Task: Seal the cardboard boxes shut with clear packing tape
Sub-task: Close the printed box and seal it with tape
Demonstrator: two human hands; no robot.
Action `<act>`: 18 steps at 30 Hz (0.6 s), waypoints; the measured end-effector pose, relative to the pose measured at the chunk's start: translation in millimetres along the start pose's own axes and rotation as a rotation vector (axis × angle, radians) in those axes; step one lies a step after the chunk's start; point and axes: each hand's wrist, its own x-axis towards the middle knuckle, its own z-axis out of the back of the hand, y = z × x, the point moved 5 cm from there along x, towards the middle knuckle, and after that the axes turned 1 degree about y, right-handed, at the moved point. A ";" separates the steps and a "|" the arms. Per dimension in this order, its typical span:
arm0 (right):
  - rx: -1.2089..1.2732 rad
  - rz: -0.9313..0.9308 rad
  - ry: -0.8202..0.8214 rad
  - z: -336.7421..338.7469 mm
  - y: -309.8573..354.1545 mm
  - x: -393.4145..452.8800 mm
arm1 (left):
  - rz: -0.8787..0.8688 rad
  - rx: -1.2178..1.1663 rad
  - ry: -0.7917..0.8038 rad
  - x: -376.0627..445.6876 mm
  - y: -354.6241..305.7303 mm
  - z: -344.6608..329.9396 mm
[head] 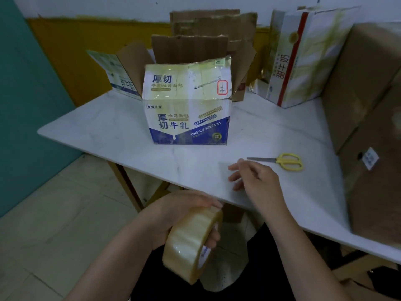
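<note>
Cardboard printed in white and blue makes up the toast box (pixel 187 109), which stands upright on the pale table (pixel 271 131) with all its top flaps raised and unsealed; behind it stand bare brown cardboard sheets (pixel 213 25), and to the right a tall printed carton (pixel 303 57) stands beside stacked brown boxes (pixel 368 88); yellow-handled scissors (pixel 284 162) lie flat near the table's front edge, blades pointing left; the left hand (pixel 173 216) is curled round a fat roll of clear packing tape (pixel 191 244), held below the table edge, fingers over its rim; the right hand (pixel 253 177) hovers just left of the scissors, fingers loosely spread, holding nothing that shows.
</note>
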 end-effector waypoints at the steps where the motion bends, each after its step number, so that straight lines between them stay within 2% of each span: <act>1: 0.033 -0.083 0.020 2.4 0.8 -6.4 | -0.038 0.007 0.012 -4.6 -3.7 -1.2; 4: 0.141 -0.314 0.225 -5.0 12.2 -25.9 | -0.196 0.034 -0.011 -15.2 -16.1 -6.2; 6: 0.201 -0.372 0.366 -14.4 22.4 -35.1 | -0.285 0.102 -0.025 -19.0 -24.2 -10.9; 8: 0.240 -0.347 0.464 -19.9 28.7 -39.2 | -0.329 0.128 -0.023 -20.3 -30.4 -13.3; 10: 0.248 -0.227 0.507 -19.6 39.8 -36.9 | -0.338 0.151 -0.019 -17.5 -34.8 -12.4; 14: 0.193 0.016 0.252 -6.7 69.1 -14.8 | -0.327 0.100 -0.081 -13.4 -47.6 -7.7; 17: 0.098 0.148 0.178 -7.4 92.2 13.6 | -0.358 0.102 -0.160 -4.7 -66.9 -9.4; 18: 0.070 0.196 0.140 -6.1 100.9 25.5 | -0.421 0.138 -0.157 -3.4 -72.7 -9.7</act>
